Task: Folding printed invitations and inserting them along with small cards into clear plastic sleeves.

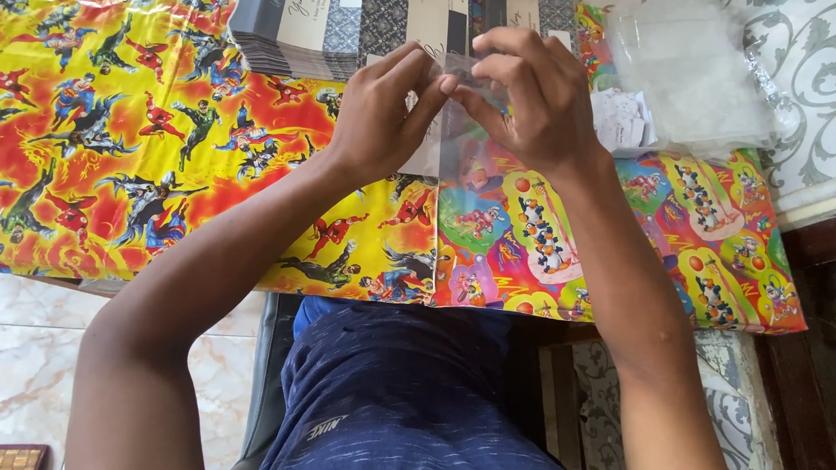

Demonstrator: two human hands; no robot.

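One clear plastic sleeve (pixel 443 122) — between left hand (pixel 378 118), right hand (pixel 530 103).

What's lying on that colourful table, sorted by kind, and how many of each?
Clear pouch held in both hands: 1
Stack of printed cards: 1
Pile of clear bags: 1
Heap of white slips: 1
Total: 4

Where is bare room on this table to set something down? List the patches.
Freest is the yellow cartoon-print table cover, left of the left hand. Another patch: the cover's front right, right of the right hand. Crowded along the far edge: the grey printed card stack and clear plastic bags.
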